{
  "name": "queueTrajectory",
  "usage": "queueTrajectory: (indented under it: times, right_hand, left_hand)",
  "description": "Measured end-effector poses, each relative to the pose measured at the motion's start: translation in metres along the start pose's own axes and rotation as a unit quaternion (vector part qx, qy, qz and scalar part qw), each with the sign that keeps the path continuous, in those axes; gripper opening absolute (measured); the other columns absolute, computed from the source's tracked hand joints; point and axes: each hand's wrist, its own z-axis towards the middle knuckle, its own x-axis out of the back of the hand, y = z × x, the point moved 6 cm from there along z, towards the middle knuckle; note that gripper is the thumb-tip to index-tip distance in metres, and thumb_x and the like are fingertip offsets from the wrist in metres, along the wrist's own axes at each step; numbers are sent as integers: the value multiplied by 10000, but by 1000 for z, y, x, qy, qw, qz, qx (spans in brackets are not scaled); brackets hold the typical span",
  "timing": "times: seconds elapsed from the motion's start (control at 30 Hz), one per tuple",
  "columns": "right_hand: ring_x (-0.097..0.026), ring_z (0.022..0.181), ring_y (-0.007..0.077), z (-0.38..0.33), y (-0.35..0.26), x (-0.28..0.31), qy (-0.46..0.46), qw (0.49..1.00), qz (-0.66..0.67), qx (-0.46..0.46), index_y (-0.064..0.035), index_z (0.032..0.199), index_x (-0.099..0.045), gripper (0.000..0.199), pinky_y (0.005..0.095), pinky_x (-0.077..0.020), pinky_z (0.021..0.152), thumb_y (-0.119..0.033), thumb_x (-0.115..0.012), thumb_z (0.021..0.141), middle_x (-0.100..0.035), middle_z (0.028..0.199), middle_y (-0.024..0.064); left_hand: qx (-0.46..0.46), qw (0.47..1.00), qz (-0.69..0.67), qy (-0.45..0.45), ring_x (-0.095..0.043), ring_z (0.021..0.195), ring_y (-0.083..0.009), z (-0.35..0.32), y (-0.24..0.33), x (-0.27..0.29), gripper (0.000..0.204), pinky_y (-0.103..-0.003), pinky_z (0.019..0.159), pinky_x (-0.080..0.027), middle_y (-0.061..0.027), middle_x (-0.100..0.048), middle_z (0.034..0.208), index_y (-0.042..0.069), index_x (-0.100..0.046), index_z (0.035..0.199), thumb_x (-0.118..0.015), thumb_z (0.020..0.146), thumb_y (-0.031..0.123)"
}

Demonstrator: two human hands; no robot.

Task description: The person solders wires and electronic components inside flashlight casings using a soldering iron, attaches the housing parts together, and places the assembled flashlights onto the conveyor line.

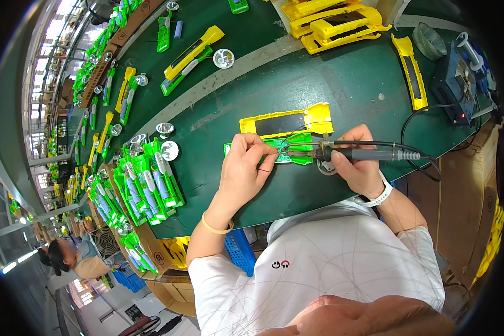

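A green plastic housing [302,139] with a small green circuit board [284,158] lies on the table in front of me. Thin red and dark wires run over the board. At its left part, my left hand [242,166] has thumb and forefinger pinched on a thin wire. My right hand [363,172] is wrapped round the dark handle of a soldering iron [372,154], whose tip points left at the board. Just behind lies a yellow housing [323,116] with a dark panel. Partly under my right hand sits a round reflector [326,167].
Green housings with batteries [151,187] are heaped at the left, beside loose reflectors [169,150]. Yellow housings [341,25] are stacked at the back. To the right stand a soldering station [452,89], its cable [404,126] and a glass bowl [429,42]. Another person [87,260] is far left.
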Motion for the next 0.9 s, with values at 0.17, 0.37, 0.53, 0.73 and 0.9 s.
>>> queueTrajectory:
  times: [0.17, 0.37, 0.53, 0.73, 0.9]
  right_hand:
    - [-485, 622, 42, 0, 2, -1, 5, 998, 44, -42, -51, 983, -415, 239, 210, -430, 534, -29, -633, 887, -532, 816, 20]
    - [-497, 676, 38, -2, 7, 6, 41, 993, 103, -35, -51, 1007, -423, 257, 194, -426, 556, -54, -653, 891, -525, 840, 15]
    - [-504, 682, 46, -4, 7, 8, 39, 988, 145, -27, -53, 1012, -419, 257, 199, -432, 560, -67, -650, 900, -520, 841, 17]
    - [-501, 648, 47, -3, 3, 10, 44, 986, 162, -5, -58, 1010, -412, 261, 201, -429, 539, -71, -649, 903, -517, 829, 18]
    - [-475, 575, 71, -3, 2, 9, 49, 989, 138, -26, -77, 993, -390, 237, 222, -410, 506, -75, -612, 910, -510, 776, 35]
  left_hand:
    - [7, 1000, 13, -12, -568, 796, -239, 2, 2, 0, 119, -338, 634, -491, -86, -546, 885, 33, -658, 842, -732, 748, 35]
    - [48, 998, -1, -35, -568, 794, -250, 4, 2, 0, 116, -345, 639, -490, -98, -541, 899, 29, -647, 824, -724, 738, 32]
    - [76, 996, -10, -35, -565, 808, -263, 5, 1, -4, 148, -359, 653, -486, -103, -535, 925, 32, -642, 847, -733, 732, 50]
    - [45, 973, 216, 69, -535, 824, -305, -9, 18, 38, 347, -404, 705, -458, -126, -553, 919, 62, -642, 969, -820, 692, 173]
    - [88, 996, -21, 24, -551, 606, -183, -29, 15, 36, 156, -295, 503, -436, -81, -567, 747, 45, -676, 888, -759, 755, 47]
